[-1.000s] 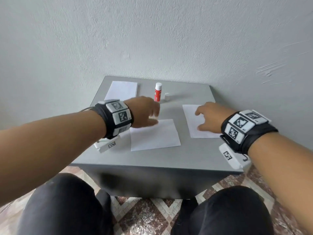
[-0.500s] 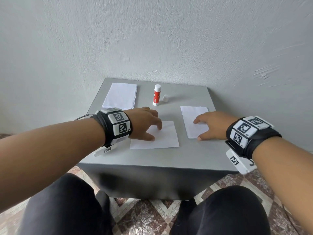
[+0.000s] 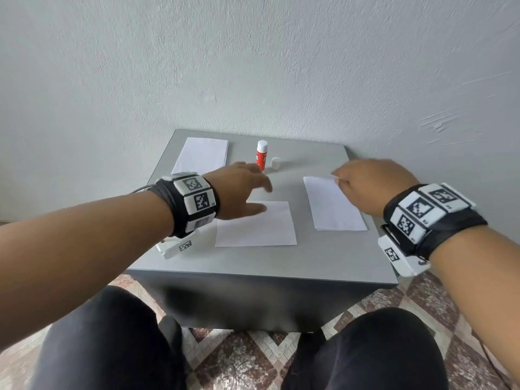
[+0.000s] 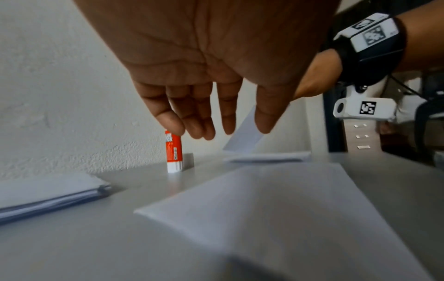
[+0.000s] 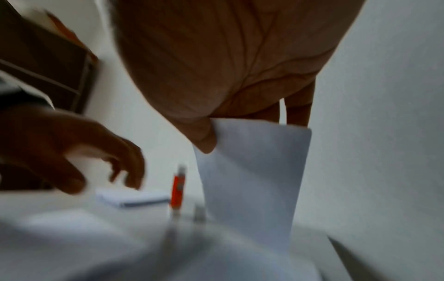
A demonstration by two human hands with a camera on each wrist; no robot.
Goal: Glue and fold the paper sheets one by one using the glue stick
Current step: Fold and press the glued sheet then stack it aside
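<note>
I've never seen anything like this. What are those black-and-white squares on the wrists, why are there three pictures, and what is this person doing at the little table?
No machine here: a person works with bare hands. The patterned squares sit on wristbands that carry small cameras. The wide picture comes from a camera on the head; the other two look along each hand from the wrist.

On the grey table lie a stack of paper at the back left, one single sheet in the middle, and a pile of sheets on the right. A red glue stick stands upright at the back, its white cap beside it.

The left hand, fingers straight, reaches toward the glue stick without touching it yet. The right hand pinches the far edge of the top sheet on the right pile and lifts it.
</note>
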